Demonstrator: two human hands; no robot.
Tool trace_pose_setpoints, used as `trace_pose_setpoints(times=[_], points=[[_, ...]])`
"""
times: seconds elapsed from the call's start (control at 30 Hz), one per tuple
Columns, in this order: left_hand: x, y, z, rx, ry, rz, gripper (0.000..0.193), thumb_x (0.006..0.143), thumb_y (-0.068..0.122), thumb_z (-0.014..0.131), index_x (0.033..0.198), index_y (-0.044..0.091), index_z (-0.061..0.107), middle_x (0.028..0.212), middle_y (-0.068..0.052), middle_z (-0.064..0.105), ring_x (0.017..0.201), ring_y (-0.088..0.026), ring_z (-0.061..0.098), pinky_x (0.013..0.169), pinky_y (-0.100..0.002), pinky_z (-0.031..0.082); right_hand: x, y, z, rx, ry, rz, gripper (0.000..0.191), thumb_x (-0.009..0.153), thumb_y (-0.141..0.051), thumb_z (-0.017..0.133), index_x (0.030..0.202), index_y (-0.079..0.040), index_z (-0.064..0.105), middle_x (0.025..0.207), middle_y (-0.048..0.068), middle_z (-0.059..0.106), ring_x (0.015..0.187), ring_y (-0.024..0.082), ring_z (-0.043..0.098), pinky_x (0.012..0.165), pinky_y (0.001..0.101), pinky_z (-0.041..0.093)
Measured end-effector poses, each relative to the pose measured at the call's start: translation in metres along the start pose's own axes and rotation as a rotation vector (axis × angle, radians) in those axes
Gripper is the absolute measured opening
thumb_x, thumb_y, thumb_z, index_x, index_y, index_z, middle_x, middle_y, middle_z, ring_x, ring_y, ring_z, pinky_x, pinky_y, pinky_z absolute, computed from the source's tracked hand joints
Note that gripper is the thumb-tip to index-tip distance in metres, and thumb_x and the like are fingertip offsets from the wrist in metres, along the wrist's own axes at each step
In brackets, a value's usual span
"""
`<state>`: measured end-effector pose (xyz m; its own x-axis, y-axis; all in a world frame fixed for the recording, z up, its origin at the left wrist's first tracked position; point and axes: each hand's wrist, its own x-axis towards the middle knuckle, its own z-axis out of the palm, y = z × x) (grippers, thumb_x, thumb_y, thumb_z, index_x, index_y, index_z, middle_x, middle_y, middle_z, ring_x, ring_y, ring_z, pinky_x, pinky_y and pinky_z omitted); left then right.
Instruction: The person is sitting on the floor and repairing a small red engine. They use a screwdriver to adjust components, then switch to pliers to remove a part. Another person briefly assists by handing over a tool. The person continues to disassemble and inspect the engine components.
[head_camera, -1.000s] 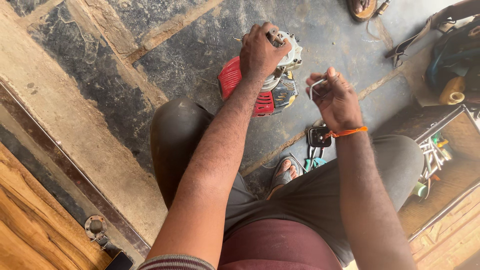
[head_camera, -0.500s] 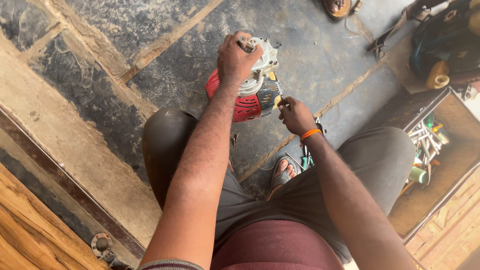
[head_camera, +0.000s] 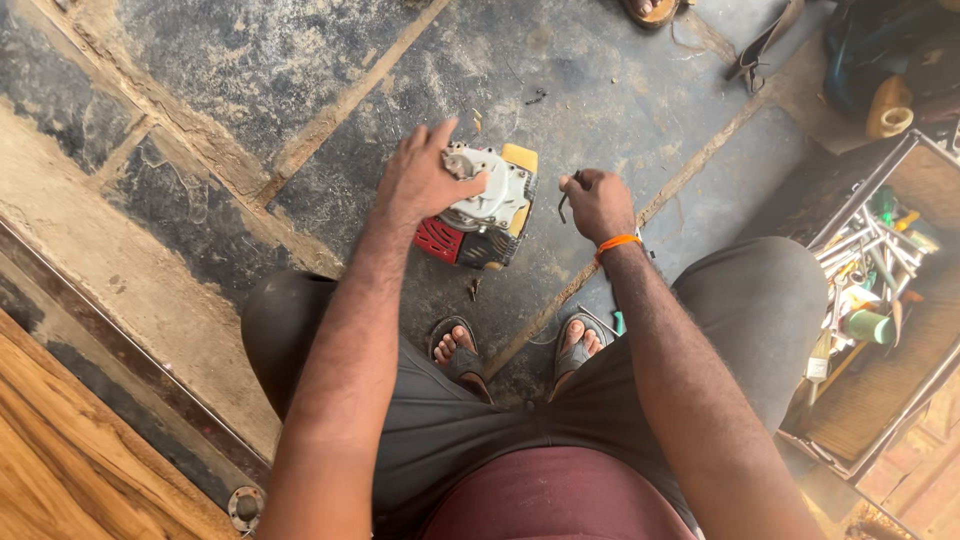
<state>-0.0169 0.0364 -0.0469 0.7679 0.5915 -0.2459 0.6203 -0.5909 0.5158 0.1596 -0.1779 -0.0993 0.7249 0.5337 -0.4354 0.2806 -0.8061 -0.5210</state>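
Observation:
A small engine (head_camera: 490, 215) with a white top, red cover and yellow part sits on the dark stone floor in front of my feet. My left hand (head_camera: 425, 180) rests on its left side and grips its top. My right hand (head_camera: 597, 203), with an orange band at the wrist, is closed around a thin dark bent tool (head_camera: 563, 205), perhaps a hex key, just right of the engine. The tool's tip hangs a little apart from the engine.
An open wooden toolbox (head_camera: 860, 400) with several tools stands at the right. A small screw (head_camera: 474, 289) lies on the floor below the engine. My sandalled feet (head_camera: 458, 350) are close under it. A strap and bags lie at top right, wooden boards at bottom left.
The engine now sits lower on the floor with my left hand still on it. My right hand has moved down beside the engine with the thin tool in it.

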Motion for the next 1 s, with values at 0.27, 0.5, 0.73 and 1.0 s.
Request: trace_pose_setpoints(times=[0.27,0.5,0.73,1.0], points=[[-0.03,0.013,0.006,-0.122,0.001,-0.248,0.074,0.086,0.046,0.077,0.148,0.015,0.051,0.146,-0.01,0.055,0.136,-0.027,0.055,0.113,-0.049,0.047,0.006,-0.011,-0.001,0.721,-0.18,0.061,0.017,0.096,-0.01,0.063,0.111,-0.004,0.07,0.096,0.008,0.077,0.083,0.014,0.076,0.075,0.0302,0.063],[-0.002,-0.007,-0.011,-0.163,-0.236,0.0,0.085,0.076,0.024,0.08,0.155,0.024,0.048,0.167,-0.01,0.026,0.15,-0.032,0.033,0.12,-0.054,0.033,0.012,0.0,0.01,0.909,-0.32,0.237,0.022,0.1,-0.011,0.058,0.117,-0.01,0.073,0.092,0.003,0.073,0.079,0.01,0.067,0.076,0.0297,0.06],[-0.021,-0.024,0.006,-0.213,-0.085,-0.123,0.113,0.085,0.028,0.08,0.166,0.019,0.002,0.171,-0.021,0.013,0.156,-0.042,0.023,0.12,-0.063,0.033,-0.008,-0.004,0.04,0.85,-0.435,0.118,0.016,0.101,-0.018,0.066,0.109,-0.005,0.069,0.087,0.004,0.073,0.074,0.012,0.066,0.069,0.0305,0.056],[-0.069,0.003,0.036,-0.102,0.144,-0.199,0.149,0.067,0.053,0.098,0.159,0.012,-0.011,0.161,-0.033,0.018,0.147,-0.049,0.032,0.112,-0.062,0.041,-0.023,-0.028,0.066,0.593,-0.466,-0.115,0.019,0.099,-0.021,0.065,0.105,-0.004,0.071,0.088,0.003,0.078,0.075,0.008,0.07,0.067,0.028,0.057]])
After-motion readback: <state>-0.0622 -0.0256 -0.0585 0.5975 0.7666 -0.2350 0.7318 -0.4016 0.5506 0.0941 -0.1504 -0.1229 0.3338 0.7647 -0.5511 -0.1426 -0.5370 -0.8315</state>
